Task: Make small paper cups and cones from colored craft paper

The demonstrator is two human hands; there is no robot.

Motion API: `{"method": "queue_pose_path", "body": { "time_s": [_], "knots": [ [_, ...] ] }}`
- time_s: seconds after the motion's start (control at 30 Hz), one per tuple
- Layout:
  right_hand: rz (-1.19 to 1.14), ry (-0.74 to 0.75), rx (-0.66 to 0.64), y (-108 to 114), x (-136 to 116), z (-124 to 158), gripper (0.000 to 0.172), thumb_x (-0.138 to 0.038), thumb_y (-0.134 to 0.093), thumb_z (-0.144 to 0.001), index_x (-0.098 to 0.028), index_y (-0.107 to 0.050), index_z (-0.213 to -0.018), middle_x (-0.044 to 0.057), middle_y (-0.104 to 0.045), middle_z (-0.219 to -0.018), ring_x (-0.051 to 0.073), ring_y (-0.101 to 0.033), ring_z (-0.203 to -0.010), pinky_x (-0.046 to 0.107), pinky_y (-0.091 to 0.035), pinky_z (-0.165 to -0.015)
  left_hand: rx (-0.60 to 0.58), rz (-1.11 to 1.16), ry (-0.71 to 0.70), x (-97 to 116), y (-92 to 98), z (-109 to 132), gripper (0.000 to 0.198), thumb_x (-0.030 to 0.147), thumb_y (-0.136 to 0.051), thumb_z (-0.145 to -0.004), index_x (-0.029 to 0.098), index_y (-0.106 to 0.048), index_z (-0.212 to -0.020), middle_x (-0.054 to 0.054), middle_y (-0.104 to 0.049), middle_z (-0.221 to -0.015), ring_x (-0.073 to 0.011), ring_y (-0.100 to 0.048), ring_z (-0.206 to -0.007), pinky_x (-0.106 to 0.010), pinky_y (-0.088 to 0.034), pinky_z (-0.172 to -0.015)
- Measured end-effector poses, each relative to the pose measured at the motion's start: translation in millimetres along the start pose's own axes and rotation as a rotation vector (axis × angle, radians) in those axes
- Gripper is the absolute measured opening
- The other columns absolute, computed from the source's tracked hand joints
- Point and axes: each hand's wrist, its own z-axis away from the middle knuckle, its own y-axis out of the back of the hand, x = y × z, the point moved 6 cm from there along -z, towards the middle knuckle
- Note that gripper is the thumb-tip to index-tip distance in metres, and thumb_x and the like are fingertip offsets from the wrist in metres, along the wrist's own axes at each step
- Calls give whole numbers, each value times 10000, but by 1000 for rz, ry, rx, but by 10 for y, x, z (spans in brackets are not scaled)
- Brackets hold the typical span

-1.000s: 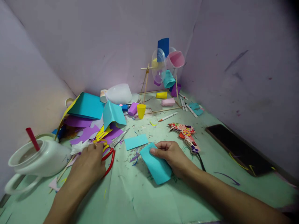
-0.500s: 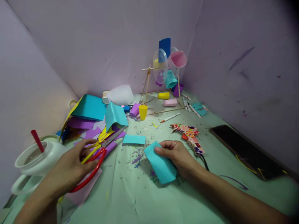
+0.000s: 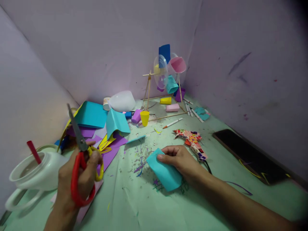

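Note:
My left hand is closed around a pair of scissors with one red and one yellow handle; the blades point up and away. In my right hand a turquoise piece of paper is pinched between thumb and fingers, tilted above the green table cover. Beyond it lies a smaller turquoise strip, one edge lifted. Yellow and purple paper scraps lie beside the scissors. To the right of my right hand rests a flower-patterned glue gun.
At the back stands a stick frame carrying a clear disc wheel with coloured paper cups. A yellow cup stands before it. A white plastic container is at left, a phone at right, and several markers lie behind the glue gun.
My left hand has turned, swinging the scissors' blades from pointing right to pointing up. The small turquoise strip has tilted up on edge. My right hand still holds its paper; the view has shifted slightly.

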Motion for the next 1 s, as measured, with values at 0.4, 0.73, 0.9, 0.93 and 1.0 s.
{"method": "queue_pose_path", "body": {
  "time_s": [0.4,0.73,0.9,0.93,1.0],
  "knots": [
    [14,113,36,47,-244,87,180,-300,-793,-543,-168,-732,-649,-15,-671,-571,97,-565,-504,215,-439,-500,-643,-81,-433,458,-535,483,399,353,-383,-895,338,-457,-1286,-30,-597,-1263,-242,-579,-1110,-339,-502,-888],
    [98,300,105,75,-312,135,103,-266,-766,-582,-196,-756,-657,0,-716,-623,107,-595,-534,203,-455,-504,-543,-35,-442,391,-571,574,501,247,-391,-837,247,-434,-1336,-77,-566,-1302,-272,-533,-1177,-420,-449,-975],
    [95,318,81,18,-325,171,79,-238,-777,-554,-208,-758,-625,-12,-713,-589,99,-599,-523,185,-470,-516,-507,-35,-482,370,-618,650,545,202,-407,-823,207,-389,-1367,-117,-543,-1309,-268,-481,-1228,-438,-420,-1010],
    [99,321,78,11,-326,179,85,-236,-782,-551,-208,-761,-629,-10,-717,-594,100,-602,-527,183,-473,-517,-512,-41,-485,366,-632,655,542,204,-406,-826,205,-386,-1368,-119,-540,-1312,-267,-472,-1237,-442,-419,-1011],
    [107,326,70,2,-331,193,95,-231,-792,-546,-210,-765,-634,-6,-723,-602,99,-606,-528,175,-475,-513,-527,-55,-482,358,-654,660,533,210,-400,-835,202,-384,-1368,-120,-520,-1336,-268,-453,-1257,-453,-413,-1016]
  ]
}}
